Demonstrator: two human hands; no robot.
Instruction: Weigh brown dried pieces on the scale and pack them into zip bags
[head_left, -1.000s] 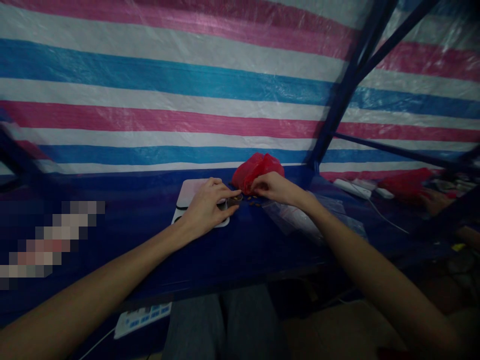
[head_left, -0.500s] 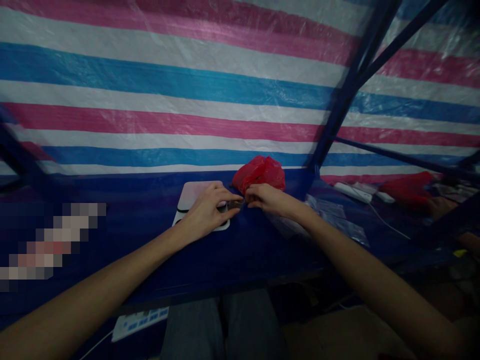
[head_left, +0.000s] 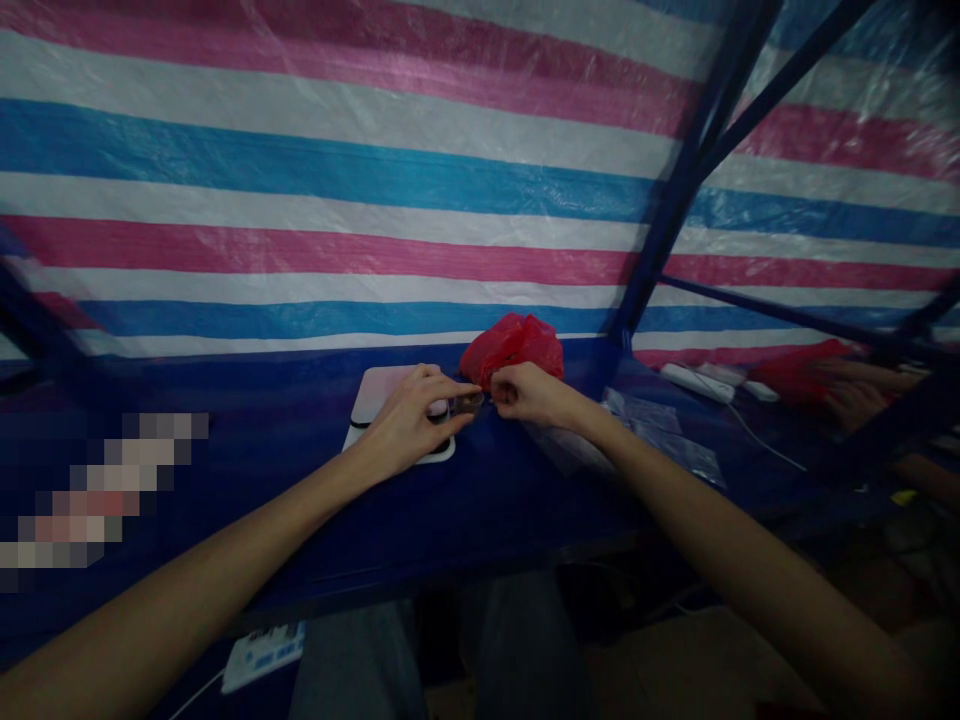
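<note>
My left hand [head_left: 416, 412] rests over a flat white object with rounded corners and a dark band [head_left: 369, 397], covering much of it. Between its thumb and fingertips it grips a small dark, shiny piece [head_left: 469, 402], too small to name. Just to the right, my right hand [head_left: 523, 392] is closed with the fingertips curled together; whatever they hold, if anything, is hidden. Behind that hand sits a crumpled red plastic bag [head_left: 516, 342], partly covered by the fingers.
Clear plastic bags [head_left: 667, 435] lie right of my right forearm on the blue table [head_left: 247, 400]. Farther right are a white power strip [head_left: 697, 382] with a cable, another red bag [head_left: 795, 370] and another person's hands [head_left: 859, 395]. A blue metal post [head_left: 656, 250] rises behind.
My right fingers have curled in and drawn slightly away from the small piece in my left hand. At the far right, the other person's hands have come further into view at the red bag.
</note>
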